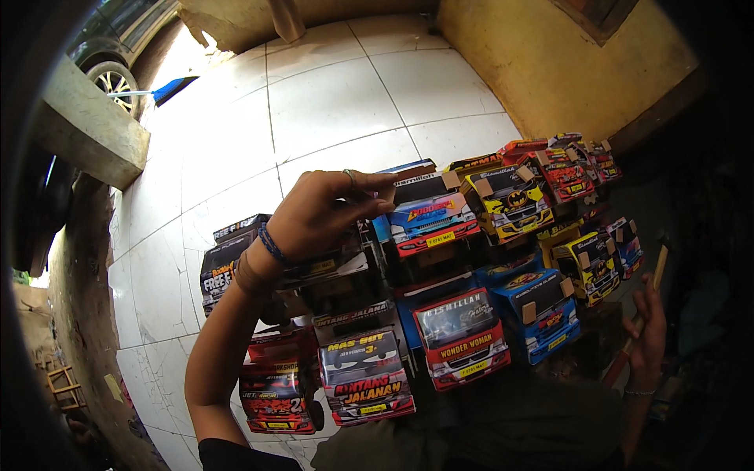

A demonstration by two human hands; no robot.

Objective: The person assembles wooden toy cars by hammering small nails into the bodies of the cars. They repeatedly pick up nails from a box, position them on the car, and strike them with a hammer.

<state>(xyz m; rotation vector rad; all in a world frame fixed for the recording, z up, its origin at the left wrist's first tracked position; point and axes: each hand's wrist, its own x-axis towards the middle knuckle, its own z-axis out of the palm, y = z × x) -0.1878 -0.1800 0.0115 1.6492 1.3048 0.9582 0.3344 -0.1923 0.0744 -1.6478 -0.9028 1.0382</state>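
Observation:
Rows of toy trucks with printed fronts stand before me. My left hand [326, 212] reaches over them, thumb and forefinger pinching a small brown rectangular piece [387, 194] at the upper left corner of a light-blue truck's windscreen [432, 212]. A matching brown tab [451, 180] sits at that truck's other upper corner. Similar tabs show on the yellow-and-black truck [514, 206] beside it and on the blue truck [540, 318] in the nearer row. My right hand [647, 334], low at the right, is closed around a slim wooden-handled tool [660, 263]; its kind is unclear in shadow.
Nearer me stand a red truck [462, 345], a grey-and-white truck [367, 385] and a dark red truck [276, 396]. White floor tiles [338, 94] spread beyond, with a yellow wall [510, 63] at right. A blue broom [173, 90] lies far left, near a car wheel [114, 85].

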